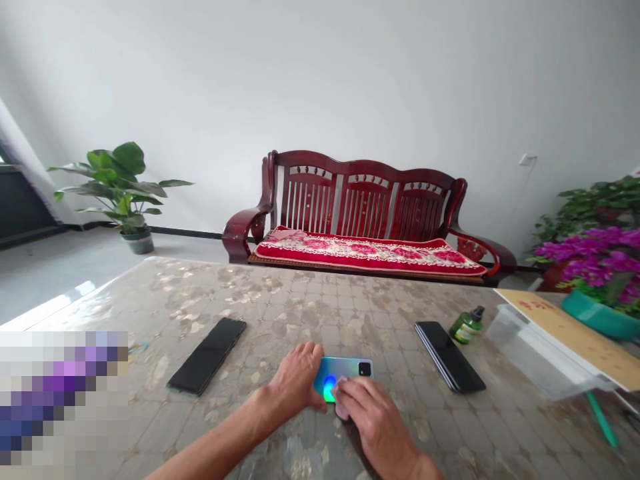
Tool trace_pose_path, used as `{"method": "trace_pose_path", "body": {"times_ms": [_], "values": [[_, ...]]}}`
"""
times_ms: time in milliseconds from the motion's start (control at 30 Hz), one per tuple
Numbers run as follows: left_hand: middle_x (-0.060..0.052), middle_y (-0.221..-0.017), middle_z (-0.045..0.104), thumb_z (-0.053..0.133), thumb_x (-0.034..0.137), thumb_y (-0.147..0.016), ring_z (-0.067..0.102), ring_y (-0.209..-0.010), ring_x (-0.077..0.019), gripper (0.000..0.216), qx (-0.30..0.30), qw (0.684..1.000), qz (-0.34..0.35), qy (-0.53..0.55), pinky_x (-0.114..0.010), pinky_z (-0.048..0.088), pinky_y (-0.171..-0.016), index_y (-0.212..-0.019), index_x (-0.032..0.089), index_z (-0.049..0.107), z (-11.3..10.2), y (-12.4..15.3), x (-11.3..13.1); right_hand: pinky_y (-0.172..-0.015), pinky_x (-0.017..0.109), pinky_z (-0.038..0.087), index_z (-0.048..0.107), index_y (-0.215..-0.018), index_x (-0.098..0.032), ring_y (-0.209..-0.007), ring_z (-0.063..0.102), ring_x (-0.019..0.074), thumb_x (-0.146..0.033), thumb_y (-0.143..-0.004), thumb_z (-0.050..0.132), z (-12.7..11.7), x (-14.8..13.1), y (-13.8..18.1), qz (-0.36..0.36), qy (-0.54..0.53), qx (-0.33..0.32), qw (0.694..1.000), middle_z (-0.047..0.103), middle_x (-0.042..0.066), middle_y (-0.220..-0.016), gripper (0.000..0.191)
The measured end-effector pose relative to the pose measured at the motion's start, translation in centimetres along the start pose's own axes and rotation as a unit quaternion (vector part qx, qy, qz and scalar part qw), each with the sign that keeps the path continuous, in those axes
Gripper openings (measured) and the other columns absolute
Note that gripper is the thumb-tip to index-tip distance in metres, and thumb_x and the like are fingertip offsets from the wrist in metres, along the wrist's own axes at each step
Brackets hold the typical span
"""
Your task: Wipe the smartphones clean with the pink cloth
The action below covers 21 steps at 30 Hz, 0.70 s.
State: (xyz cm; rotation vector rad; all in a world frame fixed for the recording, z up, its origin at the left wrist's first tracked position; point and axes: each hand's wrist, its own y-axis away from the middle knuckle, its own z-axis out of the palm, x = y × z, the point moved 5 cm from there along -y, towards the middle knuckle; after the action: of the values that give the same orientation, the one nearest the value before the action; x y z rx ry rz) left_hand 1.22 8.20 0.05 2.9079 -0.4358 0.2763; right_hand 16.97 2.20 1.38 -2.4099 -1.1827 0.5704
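Note:
A shiny blue smartphone [345, 367] lies back side up on the patterned tablecloth [280, 313], its dark camera block at the upper right corner. My left hand [300, 377] grips the phone's left end between thumb and fingers. Pressed against the lower part of the phone's back is a small pale pinkish cloth [342, 408], bunched under the fingers of my right hand [373, 417]. Those fingers are closed on the cloth and cover part of the phone.
Dark phones lie left [207, 357] and right [450, 357], the right one apparently stacked. Beside the latter stand a green spray bottle [467, 325] and a clear plastic box [530, 353] under a tan board [570, 333]. A teal flower pot [605, 317] is far right; beyond the table, a wooden bench [365, 200].

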Motion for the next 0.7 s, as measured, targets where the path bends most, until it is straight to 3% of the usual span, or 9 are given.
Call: {"method": "trace_pose_path", "body": {"times_ms": [267, 567, 700], "values": [[-0.006, -0.111, 0.056, 0.093, 0.042, -0.052, 0.053, -0.105, -0.0275, 0.070, -0.003, 1.000, -0.009, 0.020, -0.036, 0.044, -0.089, -0.102, 0.022, 0.048, 0.0, 0.6, 0.2, -0.092, 0.035, 0.053, 0.056, -0.133, -0.027, -0.107, 0.060, 0.0195, -0.019, -0.099, 0.045, -1.8, 3.9, 3.7, 0.030, 0.017, -0.021, 0.999, 0.066, 0.004, -0.120, 0.036], [-0.004, -0.109, 0.055, 0.092, 0.037, -0.055, 0.053, -0.104, -0.0271, 0.065, 0.012, 1.000, -0.019, 0.019, -0.035, 0.043, -0.087, -0.100, 0.023, 0.047, -0.1, 1.0, 0.6, -0.089, 0.034, 0.053, 0.060, -0.126, -0.020, -0.100, 0.061, 0.0192, -0.018, -0.101, 0.040, 0.3, 0.2, -0.2, -0.018, 0.017, 0.015, 1.000, 0.068, 0.006, -0.113, 0.032], [-0.004, -0.109, 0.055, 0.092, 0.039, -0.056, 0.053, -0.106, -0.0271, 0.066, 0.009, 1.000, -0.022, 0.018, -0.035, 0.043, -0.089, -0.101, 0.023, 0.047, -0.1, 1.1, 0.6, -0.088, 0.033, 0.053, 0.061, -0.124, -0.022, -0.100, 0.061, 0.0189, -0.019, -0.099, 0.045, -0.2, 0.9, 0.6, -0.007, 0.013, 0.000, 1.000, 0.068, 0.005, -0.113, 0.029]]}}
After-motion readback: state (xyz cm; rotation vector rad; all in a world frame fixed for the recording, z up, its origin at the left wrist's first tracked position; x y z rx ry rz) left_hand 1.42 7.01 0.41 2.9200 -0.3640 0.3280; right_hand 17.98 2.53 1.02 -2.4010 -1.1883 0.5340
